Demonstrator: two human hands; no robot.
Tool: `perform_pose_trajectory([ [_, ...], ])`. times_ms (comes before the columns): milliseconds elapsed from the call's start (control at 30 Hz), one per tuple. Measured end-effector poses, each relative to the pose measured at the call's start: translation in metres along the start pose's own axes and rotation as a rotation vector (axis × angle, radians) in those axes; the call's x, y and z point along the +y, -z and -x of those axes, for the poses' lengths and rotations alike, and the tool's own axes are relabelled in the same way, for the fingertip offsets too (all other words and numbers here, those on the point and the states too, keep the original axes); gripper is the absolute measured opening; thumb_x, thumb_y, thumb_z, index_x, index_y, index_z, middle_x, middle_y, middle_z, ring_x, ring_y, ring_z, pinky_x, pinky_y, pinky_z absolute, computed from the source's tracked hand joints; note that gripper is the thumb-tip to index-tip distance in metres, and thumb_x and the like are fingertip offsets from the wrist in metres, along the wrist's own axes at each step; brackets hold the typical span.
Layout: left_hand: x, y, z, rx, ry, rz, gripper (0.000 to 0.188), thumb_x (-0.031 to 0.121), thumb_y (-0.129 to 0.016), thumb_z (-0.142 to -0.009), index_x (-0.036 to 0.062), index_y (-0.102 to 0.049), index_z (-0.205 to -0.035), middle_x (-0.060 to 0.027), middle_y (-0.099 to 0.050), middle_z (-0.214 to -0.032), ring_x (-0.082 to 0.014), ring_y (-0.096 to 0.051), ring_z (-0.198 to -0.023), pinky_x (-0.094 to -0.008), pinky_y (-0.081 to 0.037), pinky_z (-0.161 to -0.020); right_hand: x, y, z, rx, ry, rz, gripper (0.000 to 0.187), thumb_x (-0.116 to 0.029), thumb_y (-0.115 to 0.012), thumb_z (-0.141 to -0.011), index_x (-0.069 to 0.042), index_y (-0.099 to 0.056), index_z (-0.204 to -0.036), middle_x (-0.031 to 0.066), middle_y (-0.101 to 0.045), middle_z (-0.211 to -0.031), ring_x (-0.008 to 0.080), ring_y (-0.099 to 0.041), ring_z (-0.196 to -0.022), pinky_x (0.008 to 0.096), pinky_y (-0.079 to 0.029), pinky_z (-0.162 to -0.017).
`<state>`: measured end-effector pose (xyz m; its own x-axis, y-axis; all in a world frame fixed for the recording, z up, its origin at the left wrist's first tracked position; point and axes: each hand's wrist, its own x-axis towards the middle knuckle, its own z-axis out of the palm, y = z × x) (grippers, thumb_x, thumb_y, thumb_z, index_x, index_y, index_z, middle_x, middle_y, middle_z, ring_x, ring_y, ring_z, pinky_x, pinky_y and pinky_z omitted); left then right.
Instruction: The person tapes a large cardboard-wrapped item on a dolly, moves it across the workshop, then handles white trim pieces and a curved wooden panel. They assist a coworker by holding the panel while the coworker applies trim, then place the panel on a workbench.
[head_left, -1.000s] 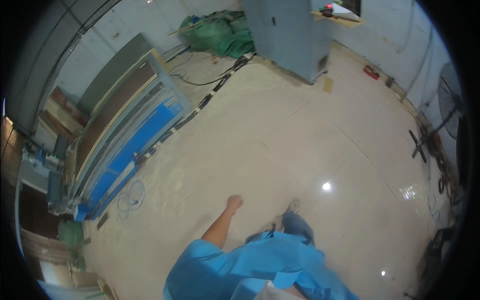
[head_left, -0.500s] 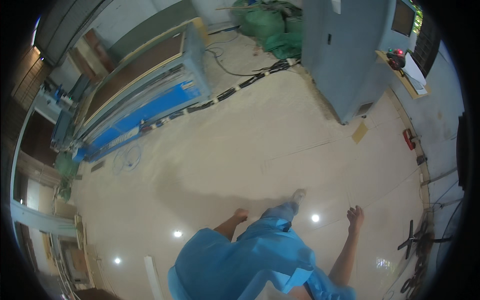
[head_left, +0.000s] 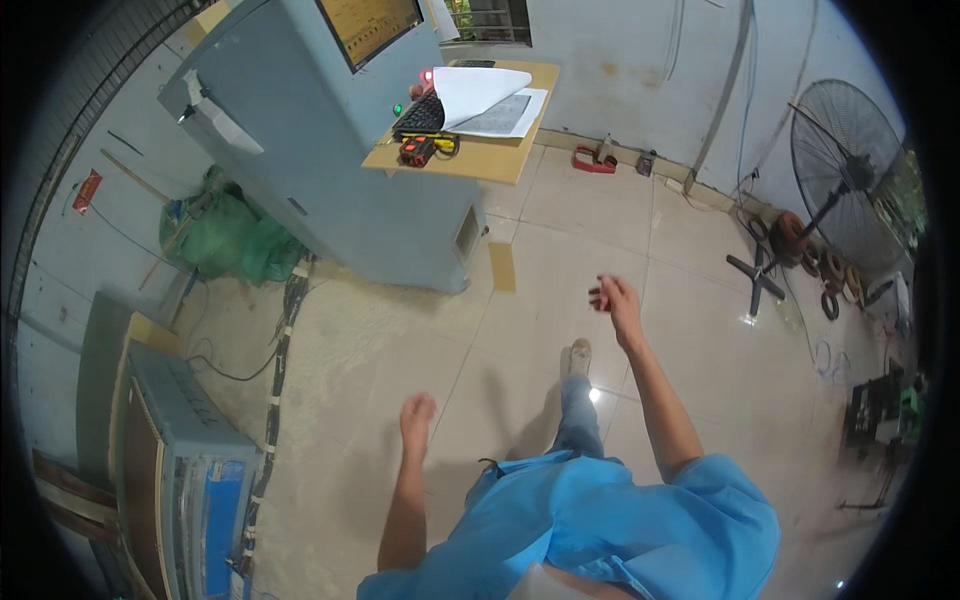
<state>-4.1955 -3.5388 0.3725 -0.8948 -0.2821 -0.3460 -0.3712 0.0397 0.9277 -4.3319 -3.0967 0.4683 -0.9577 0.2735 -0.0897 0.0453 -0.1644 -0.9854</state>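
My left hand hangs over the floor, smeared by motion, so its fingers cannot be made out. Farther forward, my right hand is in the air with loosely bent fingers apart and nothing in them. Neither hand touches anything. Ahead stands a tall grey-blue control cabinet with a screen at its top. Its wooden shelf bears a black keyboard, papers and a red-and-black tape measure.
A taped cable bundle crosses the floor at left, beside a grey and blue machine. Green sacks lie behind the cabinet. At right are a stand fan and several coils by the wall. A tan piece lies on the floor.
My view has turned right, bringing the cabinet, its shelf and the fan into the middle and right. Both arms now reach farther forward in the picture, and my right hand is higher.
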Motion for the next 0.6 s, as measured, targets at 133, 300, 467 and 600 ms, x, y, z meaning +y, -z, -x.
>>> perform_pose_trajectory([
  [133,0.198,-0.098,-0.096,-0.008,-0.372,-0.084,0.045,0.029,-0.058,-0.101,-0.0027,-0.054,-0.132,-0.0156,-0.062,-0.123,-0.0235,-0.059,-0.117,-0.0371,-0.044,-0.103,-0.088,-0.032,-0.172,-0.069,0.339,0.103,0.038,-0.031,-0.058,-0.101,0.003,-0.062,-0.118,0.0108,-0.069,-0.093,0.0133,-0.061,-0.081,0.0281,-0.05,-0.077],
  [300,0.384,-0.199,-0.203,0.115,-0.719,-0.083,0.046,0.024,-0.059,-0.099,-0.0041,-0.051,-0.135,-0.0173,-0.058,-0.13,-0.0249,-0.054,-0.123,-0.0361,-0.041,-0.106,-0.174,-0.1,-0.377,-0.306,0.621,-0.061,0.037,-0.029,-0.057,-0.102,0.003,-0.062,-0.12,0.0112,-0.068,-0.105,0.0146,-0.062,-0.093,0.0289,-0.049,-0.083],
  [467,0.487,-0.265,-0.328,0.209,-0.572,-0.165,0.07,0.032,-0.07,-0.09,-0.0071,-0.043,-0.141,-0.0276,-0.05,-0.139,-0.0308,-0.052,-0.128,-0.0386,-0.041,-0.107,-0.201,-0.129,-0.509,-0.383,0.535,-0.041,0.036,-0.028,-0.059,-0.1,0.002,-0.062,-0.12,0.0102,-0.068,-0.106,0.0165,-0.064,-0.096,0.0288,-0.049,-0.085],
  [600,0.512,-0.295,-0.395,0.324,-0.369,-0.313,0.083,0.035,-0.077,-0.083,-0.0089,-0.04,-0.142,-0.029,-0.051,-0.138,-0.0329,-0.057,-0.124,-0.0386,-0.044,-0.104,-0.187,-0.12,-0.566,-0.443,0.438,0.031,0.036,-0.029,-0.058,-0.1,0.001,-0.062,-0.121,0.0102,-0.068,-0.106,0.0171,-0.064,-0.095,0.0284,-0.049,-0.086],
])
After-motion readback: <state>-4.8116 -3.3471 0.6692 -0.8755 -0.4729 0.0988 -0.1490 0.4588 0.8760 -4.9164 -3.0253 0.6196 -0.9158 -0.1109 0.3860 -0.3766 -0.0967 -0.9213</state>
